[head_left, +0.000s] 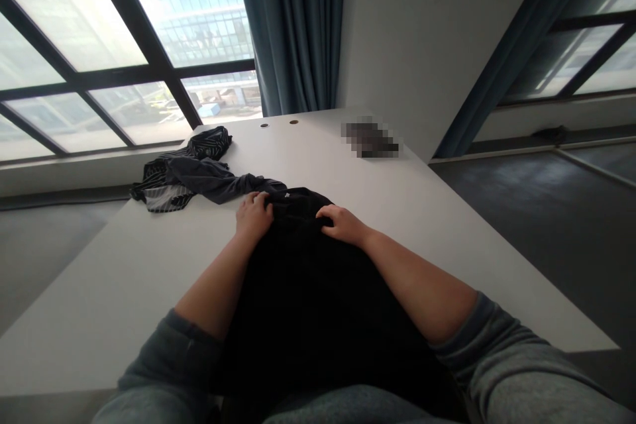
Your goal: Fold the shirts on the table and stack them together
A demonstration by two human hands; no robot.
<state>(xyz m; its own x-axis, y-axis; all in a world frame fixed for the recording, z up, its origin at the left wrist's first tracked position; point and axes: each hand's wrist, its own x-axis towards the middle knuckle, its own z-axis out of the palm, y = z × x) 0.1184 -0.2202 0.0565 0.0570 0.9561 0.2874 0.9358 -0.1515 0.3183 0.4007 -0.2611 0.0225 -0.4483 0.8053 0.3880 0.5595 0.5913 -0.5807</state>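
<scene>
A black garment (318, 298) lies spread on the white table (149, 285) and reaches down to my body. A small white mark, perhaps a label, shows near its far edge. At the upper left of the cloth, my left hand (254, 215) is closed with bent fingers gripping the fabric. My right hand (342, 224) pinches the opposite upper edge, thumb and fingers curled on it. Just beyond my left hand, a crumpled dark grey cloth (209, 177) touches or runs up to the garment's far end. Beside it is a bunched black-and-white patterned cloth (211, 140).
A blurred-out dark object (370, 138) sits at the table's far right. Two round holes are set in the far edge. Past the table stand a blue curtain (298, 26), a window (203, 6) and a pale wall (397, 33). Grey floor (541, 212) lies to the right.
</scene>
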